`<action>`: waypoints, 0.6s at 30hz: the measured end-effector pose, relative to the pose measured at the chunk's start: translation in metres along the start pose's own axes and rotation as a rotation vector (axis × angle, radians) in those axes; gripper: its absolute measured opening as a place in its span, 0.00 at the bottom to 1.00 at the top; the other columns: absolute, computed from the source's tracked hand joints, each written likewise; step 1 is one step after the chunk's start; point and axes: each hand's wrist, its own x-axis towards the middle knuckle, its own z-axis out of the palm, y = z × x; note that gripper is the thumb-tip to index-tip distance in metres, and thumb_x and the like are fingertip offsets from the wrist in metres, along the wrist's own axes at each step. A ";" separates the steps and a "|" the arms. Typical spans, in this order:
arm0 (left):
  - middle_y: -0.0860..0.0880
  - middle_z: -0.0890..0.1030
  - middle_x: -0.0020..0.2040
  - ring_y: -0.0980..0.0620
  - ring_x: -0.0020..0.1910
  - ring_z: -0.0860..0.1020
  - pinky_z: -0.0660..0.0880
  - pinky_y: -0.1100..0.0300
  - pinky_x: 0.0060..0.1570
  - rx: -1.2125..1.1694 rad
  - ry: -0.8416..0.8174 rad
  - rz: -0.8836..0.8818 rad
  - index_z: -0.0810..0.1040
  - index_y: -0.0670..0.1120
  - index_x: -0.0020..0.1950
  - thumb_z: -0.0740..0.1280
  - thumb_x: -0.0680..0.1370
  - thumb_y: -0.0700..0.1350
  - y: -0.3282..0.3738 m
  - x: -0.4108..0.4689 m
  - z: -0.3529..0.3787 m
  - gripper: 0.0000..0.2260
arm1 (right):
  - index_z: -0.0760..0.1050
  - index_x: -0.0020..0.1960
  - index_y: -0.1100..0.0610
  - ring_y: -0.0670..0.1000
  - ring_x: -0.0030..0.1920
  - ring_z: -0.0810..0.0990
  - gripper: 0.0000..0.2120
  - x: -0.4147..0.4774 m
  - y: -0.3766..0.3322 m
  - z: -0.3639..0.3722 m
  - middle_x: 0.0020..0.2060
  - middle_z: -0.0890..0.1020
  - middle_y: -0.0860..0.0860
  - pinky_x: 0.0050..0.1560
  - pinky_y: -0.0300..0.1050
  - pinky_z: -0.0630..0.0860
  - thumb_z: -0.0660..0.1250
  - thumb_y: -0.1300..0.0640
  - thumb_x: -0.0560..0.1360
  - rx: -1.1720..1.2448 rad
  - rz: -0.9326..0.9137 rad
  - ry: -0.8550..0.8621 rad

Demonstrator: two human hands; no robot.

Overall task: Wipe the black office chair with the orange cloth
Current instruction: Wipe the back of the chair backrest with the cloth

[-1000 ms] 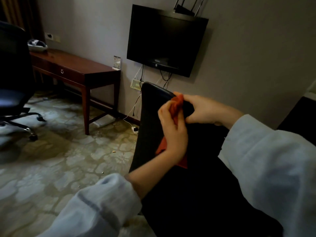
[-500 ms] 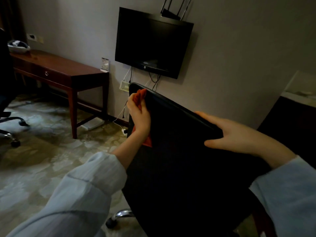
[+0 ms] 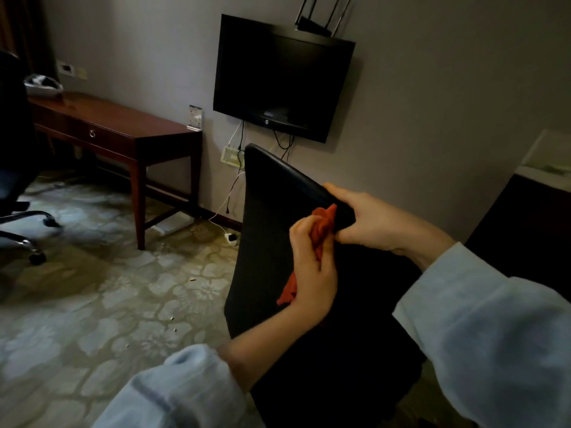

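Observation:
The black office chair stands right in front of me, its backrest filling the middle and lower right of the view. My left hand grips the bunched orange cloth against the backrest just under its top edge. A tail of the cloth hangs out below the palm. My right hand grips the top edge of the backrest, thumb on the near face, fingers over the rim, right beside the cloth.
A wooden desk stands against the wall at left, with a second black office chair at the far left. A wall-mounted TV hangs above the backrest. Cables and a plug lie on the patterned carpet.
My left hand has slid the cloth to the right along the top of the backrest, from the left corner to next to my right hand. My right hand stays on the top edge.

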 end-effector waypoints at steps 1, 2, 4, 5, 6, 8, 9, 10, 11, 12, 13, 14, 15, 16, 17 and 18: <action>0.47 0.71 0.58 0.53 0.59 0.73 0.71 0.57 0.61 -0.013 0.011 -0.003 0.66 0.67 0.59 0.59 0.77 0.45 -0.002 0.004 0.000 0.17 | 0.52 0.77 0.48 0.52 0.51 0.79 0.43 -0.001 0.001 0.000 0.58 0.76 0.53 0.54 0.52 0.78 0.68 0.67 0.69 0.013 0.003 -0.002; 0.45 0.71 0.59 0.51 0.60 0.73 0.71 0.53 0.62 -0.041 0.043 -0.034 0.67 0.65 0.59 0.60 0.77 0.46 -0.007 0.011 0.001 0.16 | 0.53 0.77 0.47 0.52 0.51 0.80 0.43 -0.002 0.003 0.000 0.58 0.77 0.53 0.54 0.53 0.78 0.68 0.67 0.69 0.025 0.002 0.001; 0.44 0.73 0.58 0.49 0.60 0.74 0.72 0.50 0.62 -0.079 0.157 -0.110 0.68 0.63 0.58 0.60 0.77 0.46 -0.012 0.027 0.006 0.14 | 0.53 0.76 0.45 0.53 0.49 0.81 0.42 -0.006 0.006 -0.002 0.58 0.77 0.51 0.51 0.52 0.79 0.68 0.67 0.70 0.031 0.003 -0.003; 0.44 0.73 0.58 0.48 0.59 0.75 0.73 0.51 0.61 -0.072 0.210 -0.122 0.68 0.63 0.58 0.60 0.77 0.46 -0.011 0.036 0.009 0.13 | 0.53 0.76 0.44 0.53 0.48 0.81 0.41 -0.008 0.006 -0.004 0.57 0.78 0.51 0.49 0.51 0.80 0.68 0.66 0.71 0.039 0.003 -0.014; 0.44 0.74 0.59 0.49 0.59 0.75 0.73 0.53 0.61 -0.066 0.242 -0.121 0.68 0.62 0.58 0.60 0.77 0.47 -0.011 0.044 0.010 0.12 | 0.53 0.76 0.43 0.53 0.46 0.82 0.41 -0.010 0.007 -0.005 0.56 0.78 0.51 0.47 0.51 0.80 0.67 0.66 0.71 0.046 0.003 -0.029; 0.44 0.74 0.60 0.52 0.58 0.75 0.73 0.61 0.58 -0.056 0.297 -0.164 0.69 0.56 0.59 0.60 0.78 0.47 -0.018 0.065 0.005 0.11 | 0.55 0.75 0.42 0.56 0.45 0.82 0.39 -0.012 0.006 -0.006 0.55 0.79 0.53 0.47 0.54 0.79 0.67 0.65 0.72 0.042 0.007 -0.046; 0.44 0.73 0.61 0.55 0.56 0.75 0.73 0.66 0.55 -0.037 0.337 -0.236 0.69 0.53 0.60 0.60 0.79 0.45 -0.027 0.079 -0.002 0.10 | 0.55 0.74 0.42 0.58 0.44 0.82 0.38 -0.013 0.005 -0.006 0.54 0.79 0.53 0.46 0.56 0.78 0.67 0.65 0.72 0.034 0.005 -0.048; 0.44 0.72 0.62 0.58 0.54 0.74 0.73 0.68 0.53 -0.022 0.367 -0.325 0.69 0.51 0.61 0.60 0.80 0.44 -0.035 0.092 -0.011 0.10 | 0.55 0.74 0.42 0.58 0.44 0.81 0.38 -0.014 0.004 -0.006 0.53 0.79 0.54 0.45 0.56 0.78 0.67 0.65 0.72 0.025 -0.002 -0.047; 0.44 0.72 0.63 0.58 0.54 0.74 0.73 0.66 0.55 -0.009 0.379 -0.403 0.69 0.49 0.62 0.59 0.81 0.42 -0.044 0.104 -0.019 0.10 | 0.55 0.74 0.42 0.58 0.44 0.81 0.38 -0.015 0.003 -0.005 0.53 0.78 0.53 0.45 0.55 0.78 0.67 0.64 0.72 0.017 -0.007 -0.049; 0.44 0.71 0.63 0.56 0.56 0.73 0.73 0.61 0.59 0.002 0.369 -0.444 0.69 0.48 0.62 0.59 0.81 0.42 -0.049 0.111 -0.026 0.10 | 0.55 0.74 0.42 0.57 0.43 0.81 0.38 -0.014 0.003 -0.005 0.53 0.78 0.53 0.44 0.53 0.78 0.67 0.64 0.72 0.017 -0.010 -0.056; 0.44 0.71 0.63 0.54 0.57 0.73 0.72 0.57 0.61 0.015 0.350 -0.455 0.69 0.47 0.62 0.59 0.81 0.41 -0.051 0.112 -0.029 0.10 | 0.55 0.74 0.41 0.55 0.43 0.81 0.38 -0.014 0.002 -0.005 0.53 0.78 0.52 0.43 0.51 0.78 0.67 0.64 0.72 0.027 -0.004 -0.063; 0.43 0.71 0.63 0.55 0.56 0.73 0.73 0.58 0.61 0.022 0.337 -0.452 0.69 0.46 0.63 0.59 0.81 0.41 -0.048 0.108 -0.029 0.11 | 0.54 0.75 0.41 0.54 0.44 0.81 0.39 -0.013 0.003 -0.006 0.54 0.77 0.52 0.43 0.48 0.78 0.67 0.65 0.72 0.046 0.008 -0.068; 0.44 0.71 0.63 0.58 0.54 0.73 0.74 0.62 0.57 0.025 0.334 -0.447 0.69 0.45 0.64 0.59 0.81 0.41 -0.044 0.101 -0.026 0.11 | 0.54 0.75 0.42 0.52 0.44 0.80 0.40 -0.013 0.003 -0.007 0.55 0.77 0.51 0.43 0.45 0.77 0.68 0.65 0.72 0.063 0.020 -0.072; 0.45 0.71 0.62 0.61 0.52 0.73 0.74 0.68 0.52 0.021 0.326 -0.447 0.68 0.45 0.64 0.59 0.81 0.41 -0.039 0.089 -0.021 0.12 | 0.54 0.75 0.42 0.51 0.45 0.80 0.41 -0.012 0.004 -0.007 0.56 0.77 0.51 0.43 0.42 0.77 0.68 0.65 0.71 0.074 0.028 -0.071; 0.46 0.71 0.62 0.62 0.52 0.73 0.73 0.72 0.48 0.012 0.317 -0.454 0.68 0.46 0.65 0.59 0.81 0.41 -0.034 0.073 -0.016 0.12 | 0.54 0.76 0.42 0.50 0.47 0.80 0.41 -0.011 0.005 -0.008 0.58 0.76 0.51 0.44 0.39 0.76 0.68 0.65 0.71 0.071 0.031 -0.062; 0.48 0.71 0.61 0.62 0.52 0.73 0.72 0.72 0.47 -0.009 0.297 -0.450 0.68 0.48 0.65 0.59 0.81 0.41 -0.027 0.055 -0.010 0.13 | 0.54 0.76 0.42 0.50 0.48 0.79 0.42 -0.010 0.006 -0.007 0.59 0.76 0.51 0.44 0.38 0.75 0.69 0.65 0.70 0.065 0.033 -0.048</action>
